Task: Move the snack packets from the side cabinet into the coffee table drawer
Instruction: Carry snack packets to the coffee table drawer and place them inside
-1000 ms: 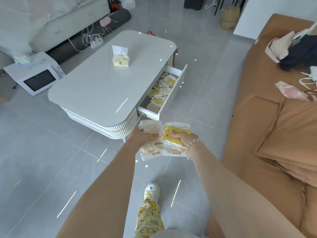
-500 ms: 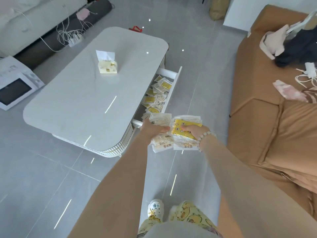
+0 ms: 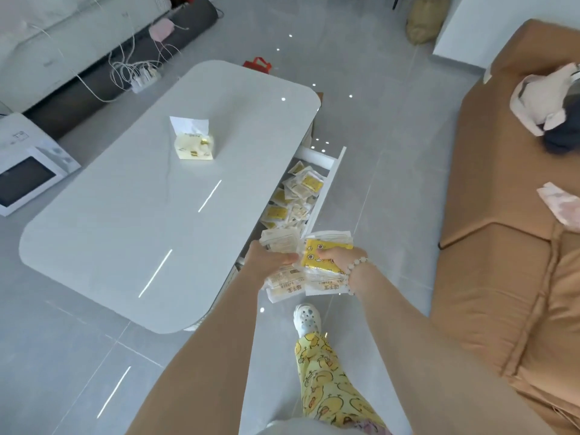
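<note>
1. White and yellow snack packets (image 3: 326, 279) fill both hands, held in front of the body just above the near end of the open drawer (image 3: 330, 183).
2. The left hand (image 3: 270, 262) has its fingers curled round a stack of pale packets. Some stick out above the knuckles and others hang below the palm.
3. The right hand (image 3: 335, 257) clamps a second stack, its fingers wrapped under it and the thumb pressed on a yellow packet (image 3: 314, 262) that lies on top. A bead bracelet (image 3: 357, 265) circles that wrist.
4. The two bundles sit side by side and seem to touch at the middle, though the overlap makes this hard to judge.
5. The drawer stands pulled out from the side of the coffee table that faces the sofa (image 3: 502, 246). Loose packets (image 3: 301, 189) of the same kind lie heaped inside it.
6. The glossy white tabletop (image 3: 141, 221) carries a tissue pack (image 3: 194, 146) with one sheet standing up.
7. Below the hands, a white clog (image 3: 307, 320) and a yellow duck-print trouser leg (image 3: 326, 378) stand on the grey tiled floor (image 3: 62, 356).
</note>
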